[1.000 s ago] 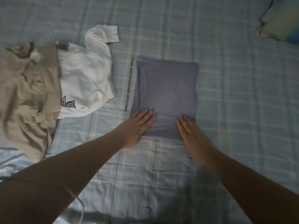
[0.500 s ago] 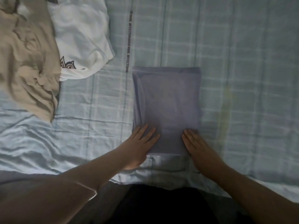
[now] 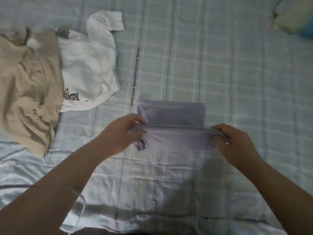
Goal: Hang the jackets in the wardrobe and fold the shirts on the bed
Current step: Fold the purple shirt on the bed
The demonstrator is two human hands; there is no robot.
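Observation:
A folded purple-grey shirt (image 3: 174, 116) lies on the pale blue checked bed sheet (image 3: 237, 73). Its near edge is lifted off the bed and stretched between my hands, so the underside faces me. My left hand (image 3: 122, 133) pinches the left corner of that raised edge. My right hand (image 3: 232, 141) grips the right corner. A crumpled white shirt (image 3: 89, 65) with a dark print lies at the upper left. A crumpled beige garment (image 3: 27, 85) lies beside it at the far left.
A pillow (image 3: 294, 19) sits at the top right corner. The near edge of the bed runs along the bottom of the view. Bare sheet stretches to the right of the purple shirt and beyond it.
My hands lay flat on the near end of the purple shirt. Now both grip its near corners and have lifted that edge up and away from me. The view shifted.

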